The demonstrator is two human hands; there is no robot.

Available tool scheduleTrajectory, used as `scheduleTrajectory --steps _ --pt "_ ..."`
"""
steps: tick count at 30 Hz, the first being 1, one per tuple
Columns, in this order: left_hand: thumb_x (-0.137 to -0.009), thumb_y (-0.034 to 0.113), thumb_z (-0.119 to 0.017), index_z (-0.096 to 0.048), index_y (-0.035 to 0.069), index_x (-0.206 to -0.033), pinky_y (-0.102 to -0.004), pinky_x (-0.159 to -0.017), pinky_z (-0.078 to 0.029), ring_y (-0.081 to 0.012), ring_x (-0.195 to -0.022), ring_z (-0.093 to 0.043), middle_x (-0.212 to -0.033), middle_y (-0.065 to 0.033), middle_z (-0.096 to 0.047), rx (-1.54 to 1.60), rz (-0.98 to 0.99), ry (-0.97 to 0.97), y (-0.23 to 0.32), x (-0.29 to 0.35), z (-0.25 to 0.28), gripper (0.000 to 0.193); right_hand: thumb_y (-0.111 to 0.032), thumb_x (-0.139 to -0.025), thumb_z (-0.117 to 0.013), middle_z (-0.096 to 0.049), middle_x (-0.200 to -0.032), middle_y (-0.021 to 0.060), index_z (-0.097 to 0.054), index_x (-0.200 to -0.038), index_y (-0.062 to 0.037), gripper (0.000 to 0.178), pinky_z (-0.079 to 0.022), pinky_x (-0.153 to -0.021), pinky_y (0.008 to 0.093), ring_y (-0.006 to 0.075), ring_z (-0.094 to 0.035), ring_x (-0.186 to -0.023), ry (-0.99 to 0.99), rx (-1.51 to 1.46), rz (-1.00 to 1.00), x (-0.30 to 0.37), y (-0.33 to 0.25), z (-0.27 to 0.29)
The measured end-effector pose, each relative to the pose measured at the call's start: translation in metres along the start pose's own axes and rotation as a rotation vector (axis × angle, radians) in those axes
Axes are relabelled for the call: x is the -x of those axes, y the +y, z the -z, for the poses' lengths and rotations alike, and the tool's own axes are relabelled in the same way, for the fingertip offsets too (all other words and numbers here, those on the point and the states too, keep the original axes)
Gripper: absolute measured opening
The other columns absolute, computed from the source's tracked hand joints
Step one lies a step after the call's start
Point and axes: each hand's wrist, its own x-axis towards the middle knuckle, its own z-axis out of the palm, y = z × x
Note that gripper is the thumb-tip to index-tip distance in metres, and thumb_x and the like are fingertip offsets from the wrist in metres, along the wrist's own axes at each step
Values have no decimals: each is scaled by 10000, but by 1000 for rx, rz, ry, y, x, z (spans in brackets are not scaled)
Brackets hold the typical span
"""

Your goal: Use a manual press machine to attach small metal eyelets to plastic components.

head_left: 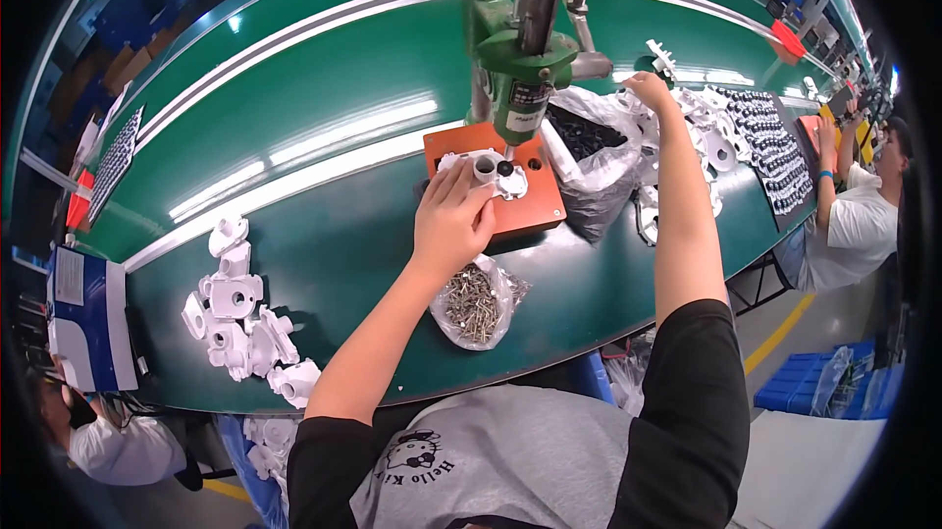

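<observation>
My left hand (pixel 454 213) holds a white plastic part (pixel 512 184) against an orange fixture block (pixel 530 217), its fingers lying over the part's left side. A round black piece (pixel 505 168) sits on the part, directly below the thin metal tip of a green hand press (pixel 520 87). Stretched out to the far right, my right hand (pixel 648 89) has curled fingers beside the end of the press's grey shaft (pixel 591 66). What those fingers grip cannot be made out. Just beyond them appears another white part (pixel 660 59).
A bag of black pieces (pixel 584 136) stands right of the fixture, beside piled white parts (pixel 721 141). Small metal screws or pins (pixel 471 305) fill a bag in front. White parts (pixel 235 298) lie at left. Co-workers (pixel 854 195) sit at both sides.
</observation>
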Motion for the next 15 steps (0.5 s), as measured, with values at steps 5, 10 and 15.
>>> scheduleTrajectory --steps 5,10,15 --pt "-757 120 -648 -666 43 -907 -451 -992 -426 -357 -1100 -581 -1137 -216 -620 3 7 12 0 -1 -2 169 -366 -752 -672 -645 -1100 221 -603 -1165 -23 541 -470 -902 375 342 -634 -1004 329 72 29 13 -14 12" --pt "-756 139 -659 -610 -6 -1031 -461 -1002 -414 -375 -1104 -567 -1147 -222 -607 58 30 24 0 0 -11 315 -128 -768 -622 -623 -1146 184 -552 -1194 -13 447 -481 -871 369 292 -637 -978 602 -387 223 99 -38 41" --pt "-758 166 -670 -456 -91 -1237 -473 -1043 -364 -390 -1203 -488 -1259 -259 -528 160 195 -44 -1 6 -1 585 -26 -812 -684 -546 -1025 35 -484 -1217 -34 452 -449 -728 253 106 -514 -796 650 -435 297 244 -48 13"
